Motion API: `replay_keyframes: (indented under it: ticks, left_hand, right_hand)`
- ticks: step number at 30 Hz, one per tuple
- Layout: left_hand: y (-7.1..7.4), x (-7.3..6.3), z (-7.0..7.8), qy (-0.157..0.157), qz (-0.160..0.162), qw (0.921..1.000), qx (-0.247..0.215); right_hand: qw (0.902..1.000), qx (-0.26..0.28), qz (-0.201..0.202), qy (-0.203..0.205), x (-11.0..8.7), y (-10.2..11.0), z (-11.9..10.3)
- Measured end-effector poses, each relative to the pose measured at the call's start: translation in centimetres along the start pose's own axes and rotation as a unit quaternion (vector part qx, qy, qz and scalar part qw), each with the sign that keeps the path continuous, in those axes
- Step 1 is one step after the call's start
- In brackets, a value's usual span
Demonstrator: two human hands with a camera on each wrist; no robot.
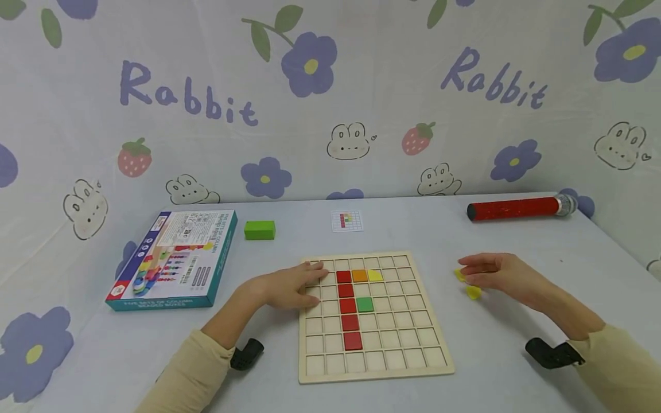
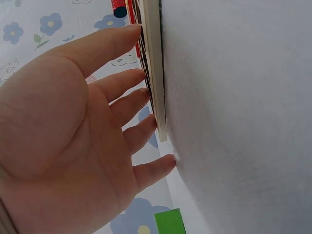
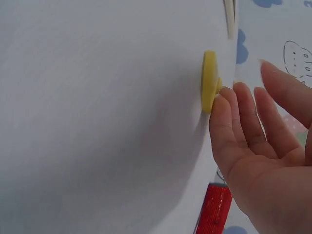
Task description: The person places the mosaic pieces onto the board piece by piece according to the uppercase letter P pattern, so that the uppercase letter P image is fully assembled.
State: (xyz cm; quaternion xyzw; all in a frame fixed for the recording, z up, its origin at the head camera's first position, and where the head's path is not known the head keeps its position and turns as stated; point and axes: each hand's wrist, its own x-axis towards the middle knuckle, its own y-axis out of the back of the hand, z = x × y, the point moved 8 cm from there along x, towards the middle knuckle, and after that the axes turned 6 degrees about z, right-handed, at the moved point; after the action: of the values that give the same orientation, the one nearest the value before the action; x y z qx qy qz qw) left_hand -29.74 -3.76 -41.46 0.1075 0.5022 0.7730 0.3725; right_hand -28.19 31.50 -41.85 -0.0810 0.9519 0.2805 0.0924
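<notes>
A wooden grid board (image 1: 377,377) lies on the table. A column of red tiles (image 1: 350,323) sits in it, with an orange tile (image 1: 359,276) and a yellow tile (image 1: 374,275) to the right of the top one. Lower down, a green tile (image 1: 365,304) adjoins the column. My left hand (image 1: 286,287) rests on the board's upper left edge, fingers extended. To the right of the board, my right hand (image 1: 508,278) has its fingertips at small yellow pieces (image 1: 473,293). In the right wrist view, fingertips touch a yellow piece (image 3: 208,83) while the thumb stands apart from it.
Behind the board lies a small card (image 1: 347,221) printed with a coloured grid. At the left are a boxed set (image 1: 175,258) and a green block (image 1: 260,230). A red cylinder with a silver end (image 1: 516,209) lies at the back right.
</notes>
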Motion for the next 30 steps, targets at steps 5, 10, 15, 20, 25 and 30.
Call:
replay_keyframes:
  ticks: [5, 10, 15, 20, 25, 30]
  left_hand:
    - [-0.06, 0.09, -0.17, 0.002, 0.0, 1.0, 0.002]
    - [-0.12, 0.19, -0.28, 0.0, 0.0, 1.0, 0.004]
    - [-0.15, 0.25, -0.3, 0.0, -0.001, 1.0, 0.003]
    - [-0.14, 0.27, -0.38, 0.002, -0.002, 1.0, 0.002]
    - [-0.19, 0.26, -0.39, 0.0, -0.003, 1.0, 0.002]
    - [-0.19, 0.27, -0.41, -0.008, -0.003, 0.9999, 0.008]
  right_hand:
    - [0.9991, -0.029, 0.001, 0.031, -0.49, 0.49, -0.18]
    - [0.9963, -0.06, -0.014, 0.059, -0.84, 0.19, -0.39]
    - [0.9922, -0.089, -0.017, 0.085, -0.86, -0.08, -0.25]
    - [0.9907, -0.099, -0.012, 0.092, -0.87, -0.17, -0.33]
    - [0.9909, -0.107, -0.005, 0.081, -1.0, -0.12, -0.17]
    - [0.9914, -0.115, 0.016, 0.061, -0.95, 0.27, 0.04]
